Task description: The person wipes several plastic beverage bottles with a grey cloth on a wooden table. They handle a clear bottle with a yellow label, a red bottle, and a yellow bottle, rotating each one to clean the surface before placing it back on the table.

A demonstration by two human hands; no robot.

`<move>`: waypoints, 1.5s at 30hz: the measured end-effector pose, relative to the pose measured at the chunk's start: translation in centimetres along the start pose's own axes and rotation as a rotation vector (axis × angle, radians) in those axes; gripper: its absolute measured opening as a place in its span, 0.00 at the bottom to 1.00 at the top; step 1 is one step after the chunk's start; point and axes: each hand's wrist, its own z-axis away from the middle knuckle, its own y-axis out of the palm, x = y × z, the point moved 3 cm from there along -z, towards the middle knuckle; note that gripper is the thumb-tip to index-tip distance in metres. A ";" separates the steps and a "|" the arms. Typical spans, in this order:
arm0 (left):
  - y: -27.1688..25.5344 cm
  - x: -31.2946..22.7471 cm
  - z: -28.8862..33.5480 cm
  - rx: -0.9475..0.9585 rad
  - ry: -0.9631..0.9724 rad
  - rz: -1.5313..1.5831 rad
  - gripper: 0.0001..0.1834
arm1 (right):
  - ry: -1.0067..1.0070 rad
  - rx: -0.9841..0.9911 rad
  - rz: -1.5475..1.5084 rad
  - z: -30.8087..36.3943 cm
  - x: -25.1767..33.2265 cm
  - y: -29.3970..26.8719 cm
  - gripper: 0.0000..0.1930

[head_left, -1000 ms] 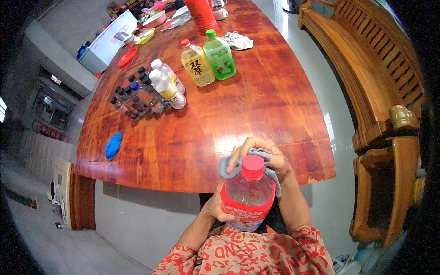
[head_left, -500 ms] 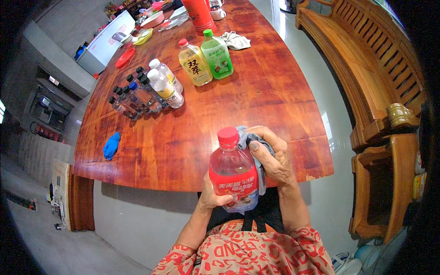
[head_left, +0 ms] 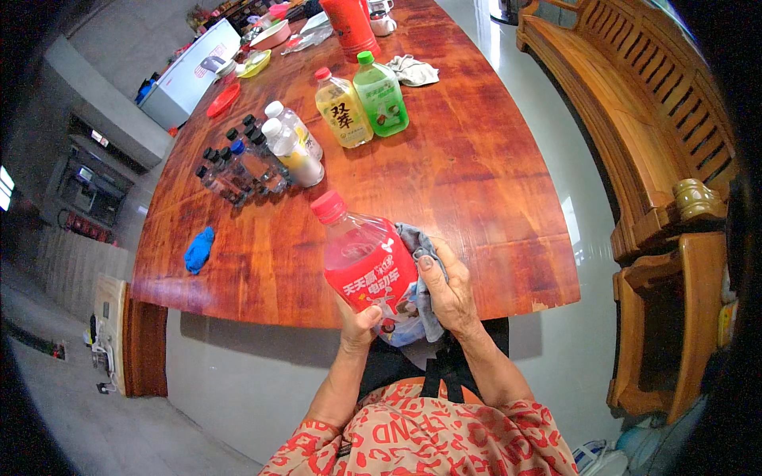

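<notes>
- The left hand (head_left: pixel 359 319) is partly closed around the lower left side of a large red-capped bottle (head_left: pixel 369 266), thumb across its front; its other fingers are mostly hidden.
- The right hand (head_left: pixel 449 289) is curled, thumb toward the person, and grips a grey cloth (head_left: pixel 429 319) against the bottle's right side.
- That bottle sits between both hands, tilted — its cap leaning left and away from them — at the near edge of the wooden table (head_left: pixel 476 190).
- Well to the left of the left hand lies a crumpled blue item (head_left: pixel 198 251).
- Beyond the left hand, farther left, stands a cluster of small dark-capped bottles (head_left: pixel 242 170), with two white-capped bottles (head_left: pixel 295 151) just beside it.
- Straight ahead, well past the hands, a yellow bottle (head_left: pixel 344 115) and a green bottle (head_left: pixel 383 99) stand side by side.
- Behind these — a pale cloth (head_left: pixel 414 71) and a tall red container (head_left: pixel 350 30).
- A wooden bench (head_left: pixel 611 103) is off to the right of the right hand.
</notes>
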 end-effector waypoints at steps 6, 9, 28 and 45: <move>0.6 -0.9 -0.2 -0.118 0.047 -0.023 0.43 | 0.235 -0.041 -0.141 0.7 -1.1 -0.1 0.18; 1.2 -1.2 -0.5 -0.159 0.096 0.018 0.41 | 0.339 -0.182 -0.329 1.4 -3.9 0.4 0.20; -4.7 3.5 -3.1 -0.262 0.207 -0.065 0.30 | 0.946 0.137 -0.509 6.6 -5.5 3.6 0.14; 0.2 -0.1 -1.8 -0.417 0.333 -0.163 0.41 | -0.288 -0.094 0.800 5.1 -2.7 3.3 0.31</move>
